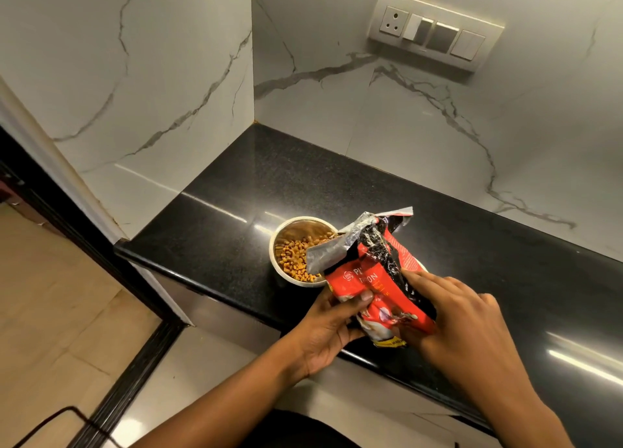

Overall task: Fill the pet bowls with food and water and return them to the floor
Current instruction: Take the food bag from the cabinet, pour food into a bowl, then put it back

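Observation:
A round steel pet bowl [277, 245] stands on the black granite counter [472, 245], close to its front edge. Brown and yellow kibble [292, 255] covers its bottom. A red and black food pouch [374, 275] with a torn silver mouth is tilted over the bowl's right rim. My left hand [328, 329] grips the pouch's lower left side, thumb on the front. My right hand [462, 319] holds the pouch's lower right side from above. A second bowl is hidden or out of view.
White marble walls close the counter at the back and left. A switch and socket panel [435, 29] sits high on the back wall. Beige floor tiles [50, 312] with a black border lie to the left, below the counter's end.

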A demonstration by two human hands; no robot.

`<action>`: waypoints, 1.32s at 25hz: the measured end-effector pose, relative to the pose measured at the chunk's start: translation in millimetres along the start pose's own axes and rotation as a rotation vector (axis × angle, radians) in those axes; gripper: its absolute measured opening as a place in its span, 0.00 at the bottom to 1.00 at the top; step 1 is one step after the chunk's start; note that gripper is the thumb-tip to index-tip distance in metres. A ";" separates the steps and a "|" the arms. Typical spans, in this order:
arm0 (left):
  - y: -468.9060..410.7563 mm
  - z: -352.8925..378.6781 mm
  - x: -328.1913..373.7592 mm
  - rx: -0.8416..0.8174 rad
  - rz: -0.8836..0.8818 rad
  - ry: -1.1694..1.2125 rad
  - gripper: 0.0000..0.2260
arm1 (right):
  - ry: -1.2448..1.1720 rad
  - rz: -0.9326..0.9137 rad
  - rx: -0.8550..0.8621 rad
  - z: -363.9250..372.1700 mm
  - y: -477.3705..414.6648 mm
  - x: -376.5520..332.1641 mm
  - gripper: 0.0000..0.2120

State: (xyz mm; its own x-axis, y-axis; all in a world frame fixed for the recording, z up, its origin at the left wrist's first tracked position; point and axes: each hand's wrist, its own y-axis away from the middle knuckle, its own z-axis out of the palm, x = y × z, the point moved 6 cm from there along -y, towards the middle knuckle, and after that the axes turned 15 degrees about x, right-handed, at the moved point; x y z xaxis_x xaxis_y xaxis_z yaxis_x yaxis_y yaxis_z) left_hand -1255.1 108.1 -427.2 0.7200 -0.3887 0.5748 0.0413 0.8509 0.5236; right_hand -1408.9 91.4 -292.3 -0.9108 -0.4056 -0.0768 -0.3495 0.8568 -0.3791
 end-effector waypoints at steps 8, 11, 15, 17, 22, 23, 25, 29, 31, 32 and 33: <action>10.4 3.5 10.8 0.012 0.174 -0.259 0.30 | -0.321 0.127 0.089 20.4 41.3 26.2 0.47; 13.1 7.0 26.5 0.010 0.316 -0.409 0.29 | -0.425 0.191 0.099 32.2 48.9 31.1 0.45; 22.4 16.1 48.6 0.013 0.470 -0.594 0.28 | -0.519 0.281 0.173 43.7 53.2 31.9 0.41; 29.0 22.5 62.4 0.031 0.552 -0.671 0.28 | -0.577 0.335 0.254 44.1 52.4 28.5 0.40; 55.6 63.6 109.1 0.035 0.724 -0.848 0.27 | -0.725 0.440 0.444 28.1 35.9 17.8 0.41; 62.8 76.3 118.9 0.027 0.774 -0.897 0.28 | -0.786 0.488 0.479 20.0 30.1 15.5 0.41; 77.8 105.8 139.7 -0.008 0.906 -1.000 0.31 | -0.910 0.582 0.549 2.5 14.6 14.7 0.40; 101.9 164.2 180.4 -0.086 1.092 -1.091 0.33 | -0.976 0.597 0.695 -41.8 -19.7 23.8 0.44; 116.7 194.5 204.1 -0.076 1.167 -1.090 0.33 | -0.960 0.540 0.713 -79.1 -41.0 28.4 0.44; 124.7 208.6 216.8 -0.070 1.199 -1.061 0.33 | -0.956 0.505 0.705 -98.7 -51.9 30.3 0.43; 133.0 222.6 227.9 -0.078 1.227 -1.026 0.32 | -0.946 0.470 0.690 -117.4 -62.6 33.1 0.41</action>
State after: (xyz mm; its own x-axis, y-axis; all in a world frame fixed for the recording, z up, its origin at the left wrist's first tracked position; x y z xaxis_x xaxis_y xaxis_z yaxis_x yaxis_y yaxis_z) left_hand -1239.7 54.0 -86.6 -0.4044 0.4776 0.7800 -0.1278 0.8149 -0.5653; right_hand -1442.9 61.6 -162.9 -0.3031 -0.4205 -0.8552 0.4119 0.7514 -0.5155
